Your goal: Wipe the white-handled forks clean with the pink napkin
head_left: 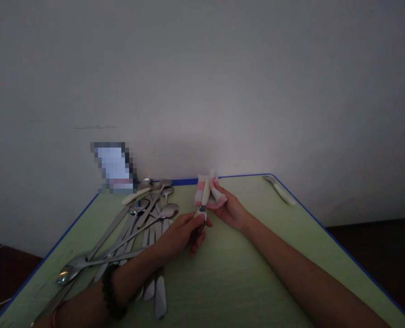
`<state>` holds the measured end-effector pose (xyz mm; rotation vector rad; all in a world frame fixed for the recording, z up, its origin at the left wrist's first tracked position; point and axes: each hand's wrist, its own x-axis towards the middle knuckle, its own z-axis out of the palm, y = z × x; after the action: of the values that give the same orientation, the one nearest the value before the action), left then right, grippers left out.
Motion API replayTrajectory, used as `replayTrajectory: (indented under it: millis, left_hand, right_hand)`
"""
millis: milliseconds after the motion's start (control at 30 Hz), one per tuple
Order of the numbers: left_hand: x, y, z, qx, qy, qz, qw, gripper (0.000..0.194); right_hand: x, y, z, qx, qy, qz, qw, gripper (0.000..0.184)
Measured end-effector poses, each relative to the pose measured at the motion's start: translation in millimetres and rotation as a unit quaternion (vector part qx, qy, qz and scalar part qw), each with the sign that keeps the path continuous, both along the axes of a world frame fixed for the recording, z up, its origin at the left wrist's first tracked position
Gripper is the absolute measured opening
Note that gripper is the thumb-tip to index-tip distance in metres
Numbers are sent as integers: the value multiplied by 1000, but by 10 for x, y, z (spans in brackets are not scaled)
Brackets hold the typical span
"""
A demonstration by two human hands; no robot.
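From the head view, looking at a cream-handled utensil (205,191) right between both hands, over the far half of the green table (243,273), a bit short of the blue far edge. Slanted slightly, with handle pointing up toward that edge and a hair to the right, metal end down toward the person. Left hand (185,228) nearer the metal end, right hand (234,209) nearer the handle, so pretty evenly shared. On the left, pinched narrow around the metal, with thumb on top and the other fingers curled under; can't tell spoon or fork with that grip in the way. On the right, closed on a pink-and-white cloth (219,199), bunched behind and beside the handle, and touching it. Over by the left edge, under and beside the left forearm, a messy pile of metal cutlery (168,211), way closer to the left hand. Near the far right corner, well apart from both hands, a cream-handled fork (284,193), angled with tines toward the far edge.
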<state>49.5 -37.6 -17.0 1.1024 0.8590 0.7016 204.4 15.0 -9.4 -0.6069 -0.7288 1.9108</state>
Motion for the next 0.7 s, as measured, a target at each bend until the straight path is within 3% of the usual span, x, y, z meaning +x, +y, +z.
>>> replayTrajectory:
  millis: [700]
  left_hand:
    - [-6, 0, -1, 5, 3, -1, 1000, 40]
  right_hand:
    - [12, -11, 17, -11, 18, -15, 1000, 31]
